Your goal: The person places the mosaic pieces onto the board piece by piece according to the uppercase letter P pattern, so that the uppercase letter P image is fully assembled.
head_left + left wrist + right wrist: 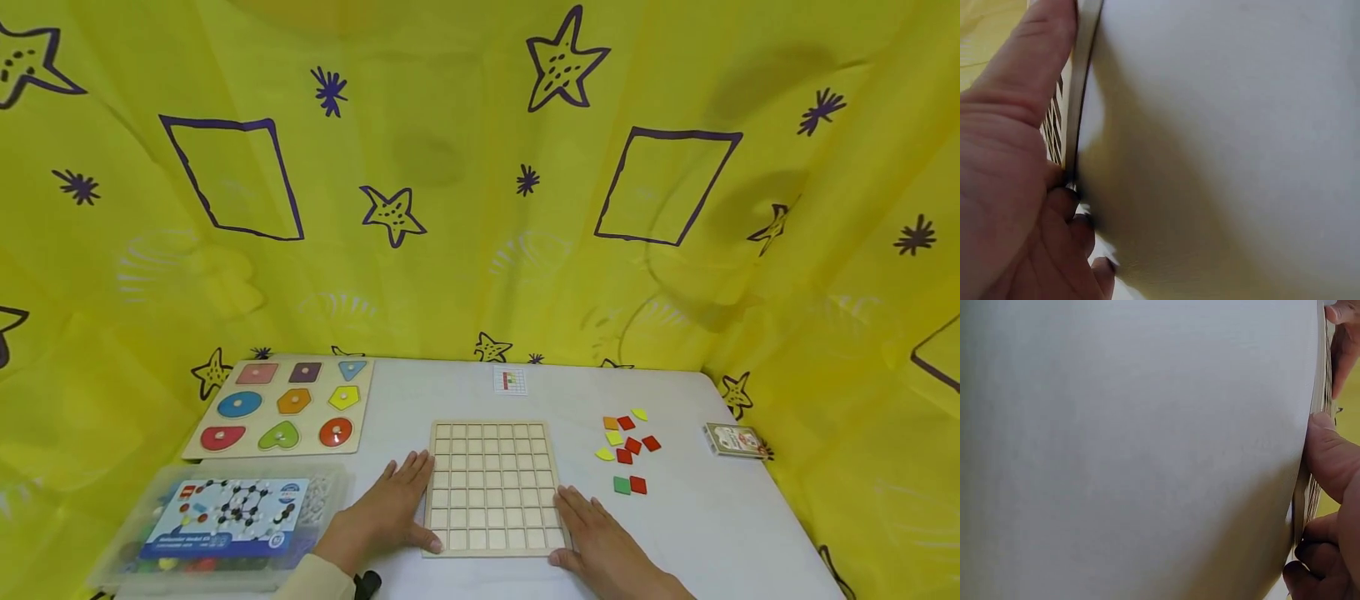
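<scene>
A pale wooden grid board point(491, 492) with square cells lies on the white table in the head view. At its left edge is my left hand point(390, 508), fingers extended and thumb at the lower corner. My right hand point(600, 537) touches the opposite edge, its thumb near the lower right corner. In the left wrist view, the fingers point(1029, 62) rest along the board's side point(1079, 94). The right wrist view shows the thumb point(1329, 444) against the board's edge. Several red tiles point(625, 456), a green tile point(622, 485) and some yellow pieces point(614, 437) lie right of the board.
A small card with a coloured grid point(510, 381) lies behind the board. Left are a shape puzzle point(247, 421) with knobbed pieces and a clear molecular model kit box point(225, 517). A card box point(735, 440) sits far right. A yellow curtain point(465, 283) hangs behind the table.
</scene>
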Demonstrator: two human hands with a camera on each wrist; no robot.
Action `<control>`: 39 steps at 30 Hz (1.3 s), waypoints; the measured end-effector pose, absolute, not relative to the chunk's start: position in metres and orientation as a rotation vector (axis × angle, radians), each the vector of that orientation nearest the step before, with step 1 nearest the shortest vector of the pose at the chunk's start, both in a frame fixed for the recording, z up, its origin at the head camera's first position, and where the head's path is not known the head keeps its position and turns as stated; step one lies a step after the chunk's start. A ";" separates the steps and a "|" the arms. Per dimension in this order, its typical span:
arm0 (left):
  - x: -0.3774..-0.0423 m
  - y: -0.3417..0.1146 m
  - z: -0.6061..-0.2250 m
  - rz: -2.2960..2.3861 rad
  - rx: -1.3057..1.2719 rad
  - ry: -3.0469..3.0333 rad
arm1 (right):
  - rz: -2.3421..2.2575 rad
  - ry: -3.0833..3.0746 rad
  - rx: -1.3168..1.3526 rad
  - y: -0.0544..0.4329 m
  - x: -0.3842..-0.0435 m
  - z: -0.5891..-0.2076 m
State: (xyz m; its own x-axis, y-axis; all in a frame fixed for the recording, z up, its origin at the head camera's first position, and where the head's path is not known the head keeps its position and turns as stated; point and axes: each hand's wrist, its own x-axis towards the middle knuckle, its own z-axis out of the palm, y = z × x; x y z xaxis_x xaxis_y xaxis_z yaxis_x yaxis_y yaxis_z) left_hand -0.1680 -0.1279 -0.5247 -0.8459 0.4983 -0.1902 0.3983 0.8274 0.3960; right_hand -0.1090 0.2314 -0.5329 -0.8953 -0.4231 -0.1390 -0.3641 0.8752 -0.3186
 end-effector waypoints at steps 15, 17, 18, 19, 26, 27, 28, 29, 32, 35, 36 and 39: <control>-0.172 -0.136 -0.529 0.653 0.735 2.716 | -0.432 2.837 -0.608 0.236 -0.111 -0.534; -0.172 -0.134 -0.531 0.650 0.756 2.718 | -0.443 2.825 -0.566 0.238 -0.111 -0.533; -0.172 -0.133 -0.531 0.643 0.767 2.721 | -0.448 2.820 -0.553 0.239 -0.111 -0.533; -0.173 -0.132 -0.533 0.635 0.776 2.724 | -0.449 2.816 -0.543 0.240 -0.110 -0.533; -0.174 -0.131 -0.537 0.624 0.766 2.734 | -0.472 2.830 -0.602 0.245 -0.109 -0.536; -0.174 -0.132 -0.539 0.631 0.764 2.737 | -0.479 2.835 -0.613 0.246 -0.109 -0.537; -0.174 -0.132 -0.539 0.646 0.760 2.738 | -0.489 2.837 -0.620 0.246 -0.109 -0.538; -0.174 -0.133 -0.541 0.662 0.756 2.737 | -0.496 2.840 -0.626 0.246 -0.109 -0.538; -0.175 -0.135 -0.543 0.709 0.758 2.727 | -0.500 2.848 -0.623 0.245 -0.109 -0.539; -0.176 -0.135 -0.543 0.739 0.762 2.711 | -0.507 2.851 -0.591 0.244 -0.108 -0.537; -0.176 -0.134 -0.542 0.739 0.764 2.708 | -0.516 2.849 -0.579 0.244 -0.108 -0.536; -0.179 -0.132 -0.542 0.735 0.763 2.705 | -0.566 2.821 -0.518 0.244 -0.108 -0.532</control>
